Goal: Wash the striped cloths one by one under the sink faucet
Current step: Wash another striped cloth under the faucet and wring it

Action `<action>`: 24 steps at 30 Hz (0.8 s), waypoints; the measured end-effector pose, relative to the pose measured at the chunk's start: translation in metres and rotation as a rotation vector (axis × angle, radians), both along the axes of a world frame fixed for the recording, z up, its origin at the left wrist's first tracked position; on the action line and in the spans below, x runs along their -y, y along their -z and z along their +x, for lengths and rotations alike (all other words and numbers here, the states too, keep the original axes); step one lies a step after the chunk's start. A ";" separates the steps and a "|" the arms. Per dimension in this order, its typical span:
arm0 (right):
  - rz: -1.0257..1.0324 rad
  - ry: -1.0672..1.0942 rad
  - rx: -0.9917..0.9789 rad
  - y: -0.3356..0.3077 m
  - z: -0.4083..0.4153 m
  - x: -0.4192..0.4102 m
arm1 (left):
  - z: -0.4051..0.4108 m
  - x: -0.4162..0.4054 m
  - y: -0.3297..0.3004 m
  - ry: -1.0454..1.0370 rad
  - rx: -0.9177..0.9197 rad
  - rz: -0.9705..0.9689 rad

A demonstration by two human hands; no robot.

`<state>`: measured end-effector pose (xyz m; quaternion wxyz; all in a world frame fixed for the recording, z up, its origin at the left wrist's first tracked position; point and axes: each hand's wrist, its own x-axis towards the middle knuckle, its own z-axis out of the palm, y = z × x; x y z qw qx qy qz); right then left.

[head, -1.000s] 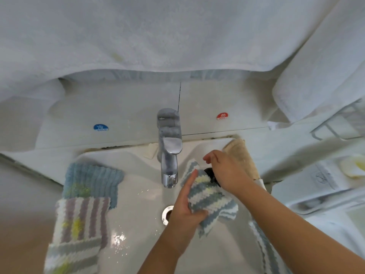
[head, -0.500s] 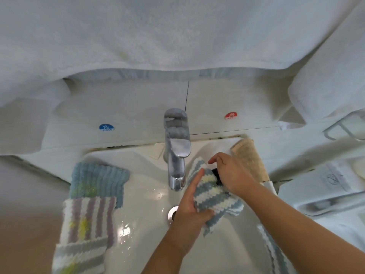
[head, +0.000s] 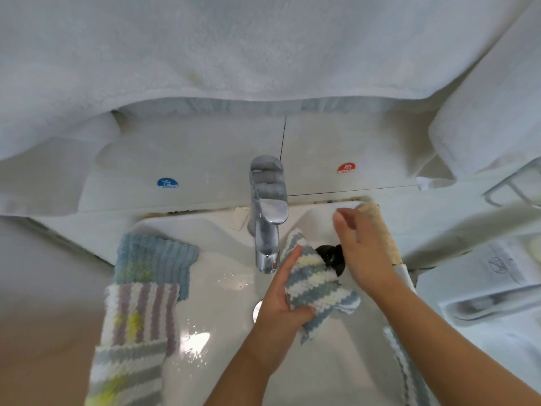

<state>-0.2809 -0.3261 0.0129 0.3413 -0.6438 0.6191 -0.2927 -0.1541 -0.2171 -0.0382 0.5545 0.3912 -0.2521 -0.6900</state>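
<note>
Striped cloths are lying around the white sink [head: 336, 373] beneath a large white towel [head: 234, 48] that is hanging across the top of the view: a purple-striped cloth [head: 137, 326] and a blue ribbed cloth [head: 155, 259] are draping over the left rim, another striped edge [head: 407, 364] is trailing along the right rim, and the blue-and-white striped cloth [head: 316, 282] being worked is sitting bunched just right of the chrome faucet [head: 268, 218]. The left hand [head: 281, 303] is gripping this cloth, thumb curling under its lower edge and fingers lying up along its side. The right hand [head: 363, 256] is hovering with fingers loosely spread and blurred, holding nothing, directly over a black pump top [head: 332, 256], apparently a soap dispenser. No stream is visibly running from the spout, though the basin is glistening wet. To do this step well, the person is probably best keeping the cloth cupped right under the nozzle so the soap lands on the fabric, pressing the pump straight down, then shifting the cloth under the spout. On the wall tile, a blue sticker [head: 167, 183] is reading "COLD" left of the faucet and a red sticker [head: 346, 168] is reading "HOT" to its right, each with a character above.
</note>
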 end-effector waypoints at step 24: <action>0.751 0.237 0.877 0.017 0.037 -0.098 | 0.059 -0.072 -0.010 -0.105 0.274 0.341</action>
